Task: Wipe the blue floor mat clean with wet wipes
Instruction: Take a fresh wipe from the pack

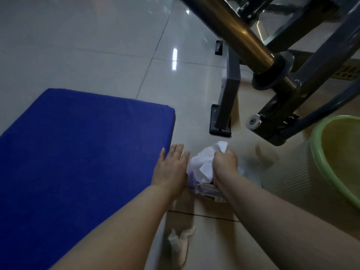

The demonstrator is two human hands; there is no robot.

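The blue floor mat lies flat on the tiled floor, filling the left half of the view. Just right of its edge sits a pack of wet wipes, mostly hidden under my hands. My right hand grips a white wet wipe that rises crumpled out of the pack. My left hand is flat with straight fingers, lying at the mat's right edge beside the pack.
A crumpled used wipe lies on the floor near the bottom. A green plastic basin stands at the right. A grey metal frame with a brass-coloured tube stands beyond the pack, one foot close to it.
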